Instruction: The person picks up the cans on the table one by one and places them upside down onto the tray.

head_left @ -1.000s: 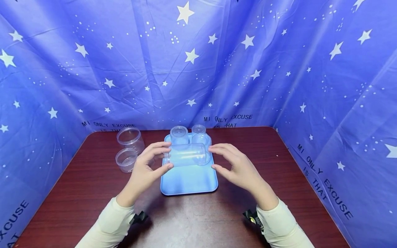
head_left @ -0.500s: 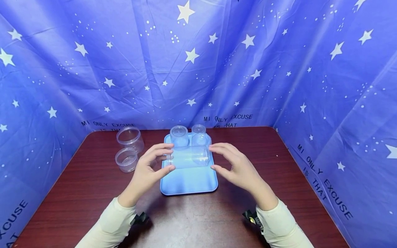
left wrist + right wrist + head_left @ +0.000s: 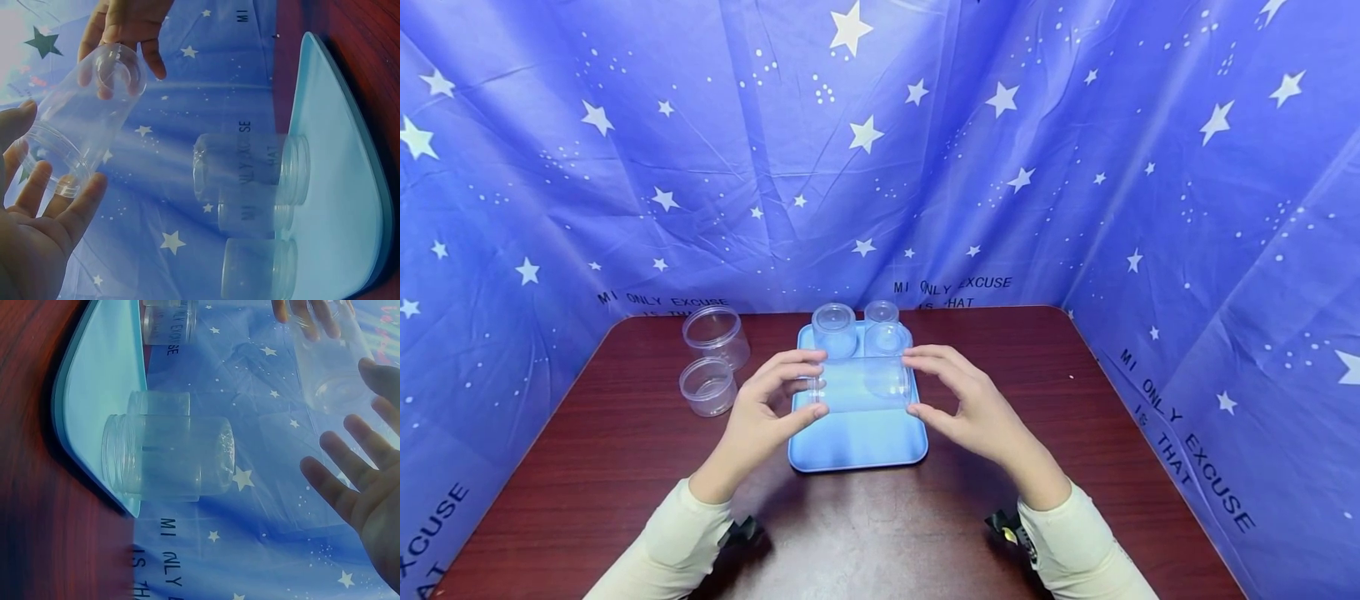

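A clear plastic jar [image 3: 857,385] is held sideways above the blue tray [image 3: 857,446], its threaded mouth to the left and its base to the right. My left hand [image 3: 767,404] grips the mouth end between thumb and fingers; the left wrist view shows those fingers around the threaded rim. On the other side, my right hand [image 3: 970,400] has its fingers spread, fingertips right at the base. The right wrist view shows the right fingers [image 3: 340,453] fairly straight, with the thumb nearest the jar. Behind the held jar, several clear jars [image 3: 256,269] stand mouth down on the tray.
Left of the tray, a larger clear jar [image 3: 713,333] and a shorter jar [image 3: 707,387] stand mouth up on the dark red wooden table [image 3: 625,467]. A blue star-print curtain [image 3: 880,192] surrounds the table at the back and sides.
The jar has shifted right and slightly toward me with my left hand, and its base now overlaps my right fingertips. My right hand has barely moved.
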{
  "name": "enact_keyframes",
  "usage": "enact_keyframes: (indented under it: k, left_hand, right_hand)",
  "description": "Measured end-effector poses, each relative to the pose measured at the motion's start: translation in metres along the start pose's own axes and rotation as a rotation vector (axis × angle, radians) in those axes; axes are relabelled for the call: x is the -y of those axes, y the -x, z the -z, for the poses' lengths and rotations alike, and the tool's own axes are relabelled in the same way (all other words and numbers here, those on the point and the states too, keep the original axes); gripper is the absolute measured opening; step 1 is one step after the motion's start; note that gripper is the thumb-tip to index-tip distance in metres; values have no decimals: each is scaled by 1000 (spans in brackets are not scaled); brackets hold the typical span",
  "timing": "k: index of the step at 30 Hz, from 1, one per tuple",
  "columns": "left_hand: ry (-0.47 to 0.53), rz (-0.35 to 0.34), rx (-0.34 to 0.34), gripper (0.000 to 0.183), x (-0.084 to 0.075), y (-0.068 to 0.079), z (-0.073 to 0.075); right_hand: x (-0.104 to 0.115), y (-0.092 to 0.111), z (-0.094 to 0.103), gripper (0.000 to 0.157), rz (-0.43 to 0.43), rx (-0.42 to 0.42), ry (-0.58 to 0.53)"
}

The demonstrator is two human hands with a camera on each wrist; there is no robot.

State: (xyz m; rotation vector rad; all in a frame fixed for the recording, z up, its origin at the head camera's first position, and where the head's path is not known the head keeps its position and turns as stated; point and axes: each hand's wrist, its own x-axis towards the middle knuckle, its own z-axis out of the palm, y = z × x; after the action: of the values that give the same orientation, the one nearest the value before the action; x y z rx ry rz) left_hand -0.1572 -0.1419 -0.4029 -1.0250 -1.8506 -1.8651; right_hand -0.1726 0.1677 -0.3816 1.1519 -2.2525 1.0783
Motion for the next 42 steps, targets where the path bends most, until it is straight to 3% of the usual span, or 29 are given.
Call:
enact_keyframes:
  k: [17, 28, 42]
  left_hand:
    - [94, -48, -20, 47, 0, 0, -6]
    - [94, -40, -18, 45, -1, 0, -8]
    - [72, -9, 0, 45, -4, 0, -5]
  right_hand:
    - [-2, 1, -5, 63, 55, -27, -162]
    - [2, 0, -11, 63, 42, -37, -392]
    - [1, 1, -14, 64, 36, -54, -453]
